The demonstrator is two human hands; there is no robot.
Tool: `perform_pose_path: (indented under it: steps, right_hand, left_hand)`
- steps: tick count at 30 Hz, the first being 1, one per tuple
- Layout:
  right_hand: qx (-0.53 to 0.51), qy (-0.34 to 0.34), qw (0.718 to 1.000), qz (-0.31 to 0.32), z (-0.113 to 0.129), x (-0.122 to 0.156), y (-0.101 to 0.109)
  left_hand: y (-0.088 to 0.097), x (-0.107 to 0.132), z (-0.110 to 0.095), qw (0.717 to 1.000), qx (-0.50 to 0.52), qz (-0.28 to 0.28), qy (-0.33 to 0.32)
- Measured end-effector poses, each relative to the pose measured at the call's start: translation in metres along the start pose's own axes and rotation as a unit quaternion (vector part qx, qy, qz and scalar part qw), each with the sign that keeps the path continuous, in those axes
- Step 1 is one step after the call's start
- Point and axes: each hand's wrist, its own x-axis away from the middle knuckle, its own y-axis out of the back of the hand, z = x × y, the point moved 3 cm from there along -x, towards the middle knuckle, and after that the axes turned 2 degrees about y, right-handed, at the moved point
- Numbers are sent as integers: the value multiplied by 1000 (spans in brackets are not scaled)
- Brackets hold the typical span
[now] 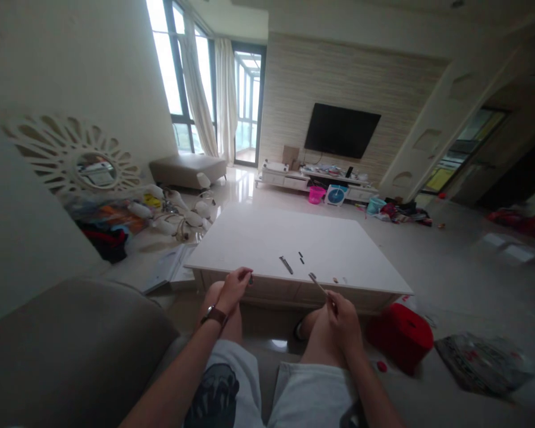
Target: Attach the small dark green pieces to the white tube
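Observation:
Above my left knee, my left hand (237, 286) pinches a small dark piece (251, 278), too small to name. My right hand (342, 316) rests by my right knee, closed around a thin stick-like tool (320, 286). The tool's darker head points up and left, over the near edge of the white table (258, 238). On the tabletop beyond lies a long grey object (286, 265), with two short dark pieces (301, 258) to its right. A tiny brownish item (335, 280) sits close to the table's front edge.
A red stool (401, 337) stands at the table's right front corner, with a plastic bag (484, 362) beyond it. A grey sofa arm (80, 333) is on my left. Lamp parts and bags (169, 214) clutter the floor behind the table's left side.

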Motion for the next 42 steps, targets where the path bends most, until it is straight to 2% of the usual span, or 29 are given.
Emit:
perform_pose_path:
  steps: [3, 6, 10, 16, 20, 24, 28, 30, 34, 36, 38, 42]
  right_hand:
    - [-41, -1, 999, -23, -21, 6, -4]
    - [-76, 0, 996, -42, -28, 9, -7]
    - [-108, 1, 993, -51, -20, 7, -8]
    - [-113, 21, 993, 10, 3, -4, -9]
    - [-119, 16, 993, 6, 0, -5, -13]
    - [-141, -28, 990, 11, -8, -11, -19]
    - [-195, -64, 979, 9, -2, -49, -21]
    - [-188, -57, 981, -12, 8, -82, -21]
    - [-122, -37, 991, 43, 27, -165, -36]
    - [-89, -24, 995, 41, 32, -201, -49]
    - [-62, -26, 997, 38, 31, -224, -68]
    - [-67, -35, 996, 54, 21, -233, -110]
  left_hand:
    - [-6, -1, -1, 1000, 12, 18, 20]
    - [-12, -1, -3, 999, 14, 21, 41]
    - [-21, -1, -9, 997, 24, 7, 74]
    - [-49, -12, -25, 985, 111, 32, 128]
    - [-65, -20, -30, 969, 176, 57, 164]
    - [-74, -34, -32, 947, 240, 85, 195]
    - [-82, -65, -32, 915, 310, 100, 238]
    - [-85, -87, -32, 914, 305, 112, 244]
    - [-89, -133, -26, 917, 293, 143, 230]
    - [-86, -153, -18, 924, 280, 135, 221]
    - [-79, -169, -10, 932, 268, 115, 217]
    - [-63, -187, 2, 952, 203, 97, 206]
